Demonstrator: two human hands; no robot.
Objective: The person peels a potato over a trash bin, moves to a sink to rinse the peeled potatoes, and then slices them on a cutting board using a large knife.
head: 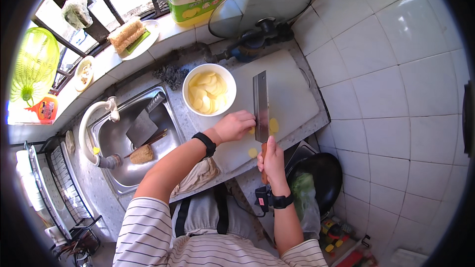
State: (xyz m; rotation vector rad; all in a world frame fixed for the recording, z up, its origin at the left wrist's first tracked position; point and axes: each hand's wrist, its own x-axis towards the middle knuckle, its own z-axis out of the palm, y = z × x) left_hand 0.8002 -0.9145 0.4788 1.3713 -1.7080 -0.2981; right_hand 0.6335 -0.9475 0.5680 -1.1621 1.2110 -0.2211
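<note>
My right hand (272, 161) grips the wooden handle (264, 155) of a cleaver. Its broad blade (261, 105) stands nearly on edge above a white cutting board (293, 85). Against the blade's left side, the curled fingers of my left hand (234, 125) hold a pale yellow potato piece (252, 130), mostly hidden under the fingertips. To the right of the blade lies a thin potato slice (274, 125), and another slice (252, 152) rests nearer the board's front edge. A white bowl (184, 94) full of potato slices (207, 92) stands beyond my left hand.
Left of the board, a steel sink (115, 167) holds another cleaver (141, 129), chopsticks and a loofah piece (142, 154). A crumpled cloth (198, 174) lies at the counter's front edge. Behind the board leans a glass lid (259, 3). A wok (332, 178) sits lower right.
</note>
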